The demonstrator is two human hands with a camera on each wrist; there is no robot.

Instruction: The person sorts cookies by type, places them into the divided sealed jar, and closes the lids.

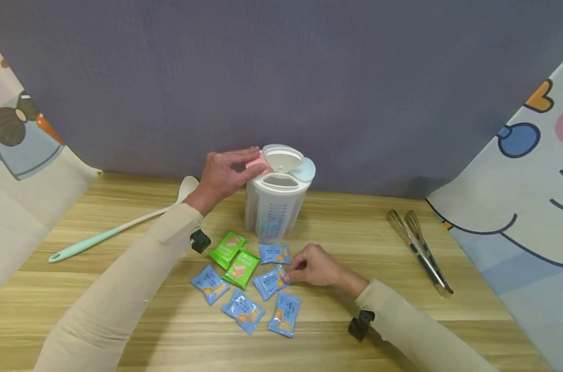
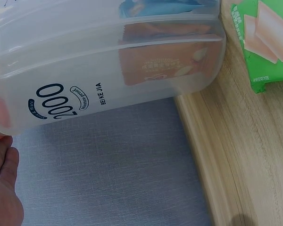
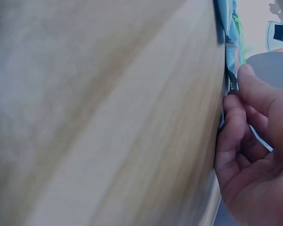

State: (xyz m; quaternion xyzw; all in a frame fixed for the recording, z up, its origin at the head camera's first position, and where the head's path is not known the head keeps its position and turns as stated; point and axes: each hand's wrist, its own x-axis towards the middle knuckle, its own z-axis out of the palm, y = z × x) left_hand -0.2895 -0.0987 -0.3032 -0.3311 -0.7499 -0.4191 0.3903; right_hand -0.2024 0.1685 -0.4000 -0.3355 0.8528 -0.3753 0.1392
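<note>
A tall translucent storage container (image 1: 274,206) with a divided white lid stands on the table. My left hand (image 1: 228,173) holds it at the lid's pink flap (image 1: 258,161), thumb in front and fingers behind. A light blue flap (image 1: 305,169) sits on the other side. Through the wall in the left wrist view show an orange-brown packet (image 2: 167,63) and a blue packet (image 2: 170,7). Low over the table, my right hand (image 1: 316,266) pinches the right corner of a blue biscuit packet (image 1: 268,283) between thumb and forefinger.
Two green wafer packets (image 1: 239,268) overlap before the container. Several more blue packets lie around them, one (image 1: 285,314) nearest my right wrist. At left rests a long spoon with a mint handle (image 1: 88,245); at right, metal tongs (image 1: 421,250). A grey wall (image 1: 356,103) rises behind.
</note>
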